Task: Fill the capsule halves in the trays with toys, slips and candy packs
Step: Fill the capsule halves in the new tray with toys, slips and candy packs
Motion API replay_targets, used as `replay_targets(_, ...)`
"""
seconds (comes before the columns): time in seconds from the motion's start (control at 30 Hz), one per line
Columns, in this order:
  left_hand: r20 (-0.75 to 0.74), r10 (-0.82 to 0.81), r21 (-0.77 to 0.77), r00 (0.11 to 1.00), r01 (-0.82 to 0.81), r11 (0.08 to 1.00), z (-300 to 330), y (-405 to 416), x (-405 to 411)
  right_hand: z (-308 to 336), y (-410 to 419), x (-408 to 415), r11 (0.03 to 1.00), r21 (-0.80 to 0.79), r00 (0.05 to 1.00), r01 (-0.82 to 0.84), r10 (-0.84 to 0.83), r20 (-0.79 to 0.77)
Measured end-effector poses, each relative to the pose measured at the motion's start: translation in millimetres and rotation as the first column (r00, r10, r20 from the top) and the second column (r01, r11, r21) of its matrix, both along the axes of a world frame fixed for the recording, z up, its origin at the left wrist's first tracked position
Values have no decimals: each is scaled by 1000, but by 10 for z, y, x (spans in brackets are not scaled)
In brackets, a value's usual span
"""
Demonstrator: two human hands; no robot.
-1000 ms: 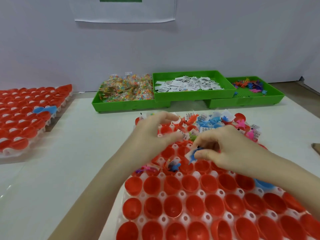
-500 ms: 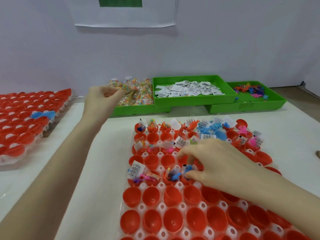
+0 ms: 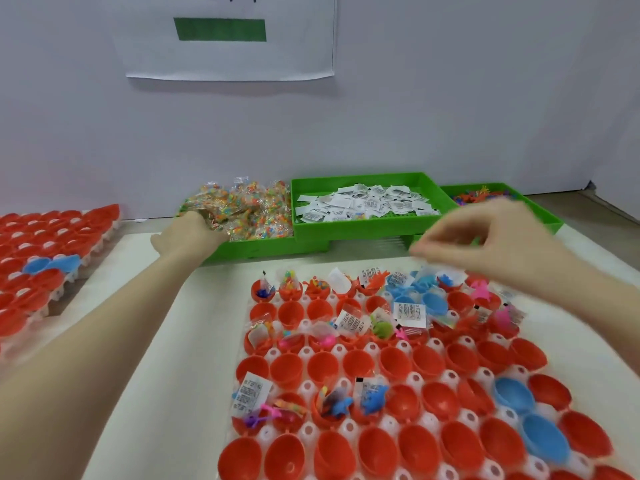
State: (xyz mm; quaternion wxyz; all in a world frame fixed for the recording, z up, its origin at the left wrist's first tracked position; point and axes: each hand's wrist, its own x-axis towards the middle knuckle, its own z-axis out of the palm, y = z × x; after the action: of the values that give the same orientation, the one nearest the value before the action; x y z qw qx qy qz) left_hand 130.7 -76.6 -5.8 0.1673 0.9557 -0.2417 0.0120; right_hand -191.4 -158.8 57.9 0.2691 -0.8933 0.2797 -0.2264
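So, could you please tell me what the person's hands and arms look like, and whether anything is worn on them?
Both forearms are bare, with no sleeves in view. The left hand and right hand show no gloves, rings or watch. The right one is motion-blurred, so fine detail is unclear.

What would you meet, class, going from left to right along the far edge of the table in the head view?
Tray of red capsule halves → left hand reaching into the candy packs → green tray of paper slips → green tray of small toys, partly hidden by the blurred right hand.
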Motion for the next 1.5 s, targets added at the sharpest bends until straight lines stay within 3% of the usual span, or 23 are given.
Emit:
replay_targets(0.1, -11, -21, -67, 1000, 20, 998, -41, -10, 38, -39, -798, -3, 933, -59, 926, 354, -341, 162)
replay_targets(0.2, 75, -41, -155, 996, 52, 987, -85, 21, 21, -244, -1441, 7, 847, -119, 854, 519, -521, 13)
replay_targets(0.37, 180, 38, -417, 983, 41, 908, -23, 121, -123, -554, -1968, 21, 851, -188, 774, 490, -524, -355)
replay_targets(0.47, 75, 79, -603, 994, -18, 797, 71, 209, -248, -675, -2044, 30, 826, -85, 692, 557, -518, -504)
replay_targets(0.53, -27, 37, -754, 999, -45, 655, 141, 305, -351, -716, -2068, 28, 801, -49, 665, 597, -527, -529)
replay_targets(0.63, -214, -137, -886, 967, -134, 444, 261, 460, -563, -699, -2088, 10, 793, -105, 687, 600, -578, -440)
replay_targets(0.8, -289, -323, -930, 901, -185, 318, 395, 623, -845, -691, -2017, 19, 767, -32, 737, 641, -627, -252)
replay_targets(0.9, -295, -366, -930, 883, -178, 321, 427, 655, -888, -672, -1993, 37, 737, 2, 729, 676, -668, -152)
replay_targets(0.97, -302, -396, -923, 867, -163, 347, 434, 656, -901, -628, -1994, 52, 746, -56, 741, 664, -666, -83)
replay_targets(1.1, -297, -413, -916, 861, -135, 377, 424, 624, -921, -449, -1979, 164, 789, -101, 796, 606, -604, 53)
replay_targets(1.2, -296, -410, -917, 863, -136, 376, 405, 596, -947, -287, -1901, 304, 866, -46, 861, 499, -488, 144)
replay_targets(1.27, -278, -420, -915, 864, -105, 390, 385, 573, -972, -193, -1814, 429, 945, -56, 947, 321, -319, 44)
replay_targets(1.3, -267, -423, -914, 866, -89, 396, 375, 560, -983, -159, -1779, 496, 966, -127, 966, 225, -239, -102)
replay_targets(1.4, -251, -413, -909, 876, -67, 410, 349, 534, -1000, -155, -1697, 678, 953, -303, 827, 11, -179, -532)
replay_targets(1.5, -243, -399, -905, 884, -58, 422, 345, 526, -1007, -248, -1704, 729, 935, -352, 732, -36, -215, -647)
